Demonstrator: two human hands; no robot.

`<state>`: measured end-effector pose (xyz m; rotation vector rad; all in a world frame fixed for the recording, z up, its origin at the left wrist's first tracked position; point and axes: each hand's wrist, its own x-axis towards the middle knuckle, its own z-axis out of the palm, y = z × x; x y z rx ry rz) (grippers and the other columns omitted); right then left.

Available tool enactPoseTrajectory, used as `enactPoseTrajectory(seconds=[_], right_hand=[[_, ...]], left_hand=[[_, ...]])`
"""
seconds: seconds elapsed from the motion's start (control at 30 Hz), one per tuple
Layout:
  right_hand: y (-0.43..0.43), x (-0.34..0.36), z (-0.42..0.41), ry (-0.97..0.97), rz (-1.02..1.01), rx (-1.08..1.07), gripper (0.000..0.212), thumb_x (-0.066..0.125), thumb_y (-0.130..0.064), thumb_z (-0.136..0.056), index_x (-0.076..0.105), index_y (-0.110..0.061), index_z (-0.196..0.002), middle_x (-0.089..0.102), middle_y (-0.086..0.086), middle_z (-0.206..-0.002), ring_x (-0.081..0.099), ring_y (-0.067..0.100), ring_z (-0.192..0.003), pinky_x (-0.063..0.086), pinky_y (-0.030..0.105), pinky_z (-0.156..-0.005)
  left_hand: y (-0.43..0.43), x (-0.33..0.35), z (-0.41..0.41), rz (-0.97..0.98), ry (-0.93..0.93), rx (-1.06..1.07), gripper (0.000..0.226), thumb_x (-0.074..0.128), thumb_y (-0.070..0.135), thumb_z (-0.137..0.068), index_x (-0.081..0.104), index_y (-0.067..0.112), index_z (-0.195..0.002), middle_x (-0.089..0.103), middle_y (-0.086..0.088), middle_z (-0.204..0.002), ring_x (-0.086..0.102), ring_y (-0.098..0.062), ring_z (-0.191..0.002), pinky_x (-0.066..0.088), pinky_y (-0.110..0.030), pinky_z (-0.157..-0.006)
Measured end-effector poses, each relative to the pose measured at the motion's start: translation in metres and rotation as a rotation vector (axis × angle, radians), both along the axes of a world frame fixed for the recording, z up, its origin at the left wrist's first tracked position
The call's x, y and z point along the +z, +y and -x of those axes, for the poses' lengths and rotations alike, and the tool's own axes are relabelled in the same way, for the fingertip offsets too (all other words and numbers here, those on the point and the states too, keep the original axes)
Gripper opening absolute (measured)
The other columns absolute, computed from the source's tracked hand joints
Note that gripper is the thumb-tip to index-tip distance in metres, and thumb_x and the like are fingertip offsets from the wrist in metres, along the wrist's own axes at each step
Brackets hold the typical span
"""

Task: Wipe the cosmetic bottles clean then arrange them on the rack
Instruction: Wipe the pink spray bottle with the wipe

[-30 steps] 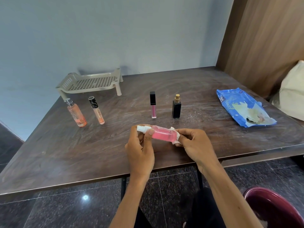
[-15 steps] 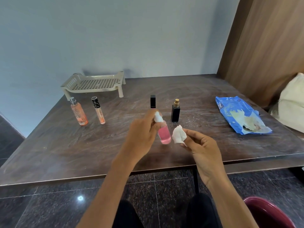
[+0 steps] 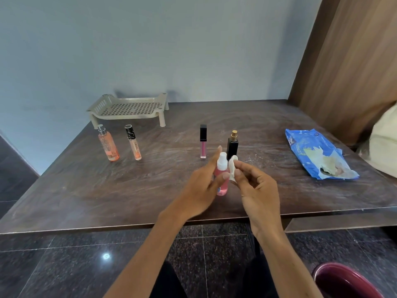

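At the centre of the frame the left hand (image 3: 202,186) grips a pink spray bottle (image 3: 222,181) upright, and the right hand (image 3: 257,190) pinches a white wipe (image 3: 232,168) just beside its cap. Behind them on the dark table (image 3: 86,190) stand a pink lip gloss (image 3: 203,141) and a black perfume bottle (image 3: 232,145). A peach spray bottle (image 3: 108,146) and a concealer tube (image 3: 133,143) stand at the left before the beige rack (image 3: 129,108), and a blue wipes pack (image 3: 318,153) lies at the right.

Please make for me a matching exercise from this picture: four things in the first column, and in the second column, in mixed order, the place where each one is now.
Things
1. beige perforated plastic rack
2. pink transparent spray bottle with white cap
3. small crumpled white wipe
4. blue plastic wipe packet

Places
A. pinched by the right hand
B. lying flat on the right side of the brown table
C. standing at the table's far edge, near the pale blue wall
D. upright in the grip of the left hand

Right pairs: 1-C, 2-D, 3-A, 4-B.
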<state>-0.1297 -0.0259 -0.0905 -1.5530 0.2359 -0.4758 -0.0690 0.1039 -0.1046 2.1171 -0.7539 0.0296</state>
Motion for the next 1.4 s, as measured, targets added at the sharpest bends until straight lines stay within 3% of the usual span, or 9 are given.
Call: enactPoseTrajectory(seconds=[0.1, 0.2, 0.3, 0.37, 0.53, 0.77, 0.97, 1.2, 1.4], right_hand=[[-0.001, -0.003, -0.003, 0.009, -0.08, 0.021, 0.032, 0.062, -0.008, -0.093, 0.069, -0.031, -0.114, 0.071, -0.01, -0.089, 0.066, 0.004, -0.091, 0.052, 0.023, -0.089], [-0.003, -0.001, -0.004, -0.02, -0.275, 0.083, 0.037, 0.059, 0.002, -0.092, 0.068, -0.024, -0.117, 0.072, 0.0, -0.092, 0.067, 0.01, -0.091, 0.052, 0.026, -0.089], [-0.006, 0.005, -0.005, -0.044, -0.391, 0.131, 0.028, 0.058, 0.004, -0.09, 0.072, -0.013, -0.107, 0.075, 0.003, -0.102, 0.068, 0.014, -0.101, 0.05, 0.03, -0.094], [-0.007, 0.006, -0.006, -0.043, -0.388, 0.139, 0.021, 0.06, 0.0, -0.089, 0.072, -0.008, -0.105, 0.074, 0.005, -0.104, 0.067, 0.016, -0.105, 0.05, 0.031, -0.095], [-0.006, 0.005, -0.009, -0.035, -0.156, 0.107, 0.02, 0.063, -0.006, -0.092, 0.074, -0.017, -0.104, 0.076, -0.005, -0.099, 0.069, 0.007, -0.096, 0.052, 0.015, -0.08], [-0.008, -0.005, -0.008, -0.005, 0.169, 0.008, 0.017, 0.07, -0.027, -0.087, 0.074, -0.028, -0.104, 0.074, -0.016, -0.096, 0.067, -0.002, -0.092, 0.049, 0.01, -0.074], [0.001, -0.013, -0.008, -0.047, 0.259, -0.108, 0.021, 0.07, -0.035, -0.087, 0.073, -0.027, -0.106, 0.072, -0.014, -0.097, 0.067, 0.0, -0.087, 0.052, 0.016, -0.074], [-0.015, -0.001, -0.031, 0.061, 0.335, -0.005, 0.019, 0.068, -0.029, -0.089, 0.073, -0.023, -0.106, 0.073, -0.014, -0.092, 0.067, -0.003, -0.086, 0.056, 0.028, -0.087], [-0.004, -0.006, -0.016, -0.115, 0.526, -0.09, 0.014, 0.062, -0.031, -0.092, 0.065, -0.042, -0.1, 0.065, -0.023, -0.087, 0.063, 0.002, -0.084, 0.049, 0.015, -0.073]], left_hand=[[-0.001, -0.015, 0.003, 0.073, 0.03, 0.003, 0.072, 0.041, 0.05, -0.099, 0.008, 0.03, -0.161, 0.062, 0.003, -0.13, 0.063, -0.006, -0.104, 0.047, -0.019, -0.099], [0.0, -0.02, 0.004, 0.121, -0.003, 0.021, 0.061, 0.05, 0.029, -0.105, 0.021, 0.029, -0.159, 0.066, 0.007, -0.118, 0.064, -0.005, -0.105, 0.05, -0.023, -0.1], [0.0, -0.017, 0.007, 0.153, -0.053, 0.034, 0.054, 0.053, 0.021, -0.104, 0.028, 0.034, -0.15, 0.059, 0.028, -0.108, 0.061, 0.01, -0.1, 0.045, -0.008, -0.091], [0.0, -0.018, 0.007, 0.159, -0.072, 0.044, 0.053, 0.055, 0.02, -0.103, 0.03, 0.035, -0.147, 0.06, 0.028, -0.108, 0.06, 0.008, -0.1, 0.044, -0.008, -0.091], [0.002, -0.023, 0.005, 0.196, -0.052, 0.054, 0.052, 0.056, 0.026, -0.103, 0.042, 0.013, -0.151, 0.063, -0.001, -0.132, 0.061, -0.013, -0.119, 0.051, -0.038, -0.105], [-0.001, -0.023, 0.006, 0.171, -0.062, 0.092, 0.052, 0.056, 0.031, -0.101, 0.045, 0.013, -0.148, 0.06, -0.001, -0.139, 0.058, -0.011, -0.124, 0.05, -0.032, -0.106], [0.001, -0.024, 0.004, 0.227, -0.042, 0.084, 0.049, 0.062, 0.018, -0.098, 0.048, 0.013, -0.145, 0.068, -0.003, -0.129, 0.064, -0.007, -0.116, 0.048, -0.012, -0.098], [0.001, -0.028, 0.002, 0.223, -0.054, 0.085, 0.054, 0.06, 0.031, -0.099, 0.046, 0.015, -0.148, 0.07, -0.002, -0.126, 0.068, -0.011, -0.113, 0.054, -0.028, -0.098], [0.0, -0.029, 0.003, 0.245, -0.015, 0.089, 0.052, 0.061, 0.028, -0.099, 0.046, 0.017, -0.147, 0.068, -0.002, -0.13, 0.066, -0.012, -0.118, 0.054, -0.031, -0.101]])
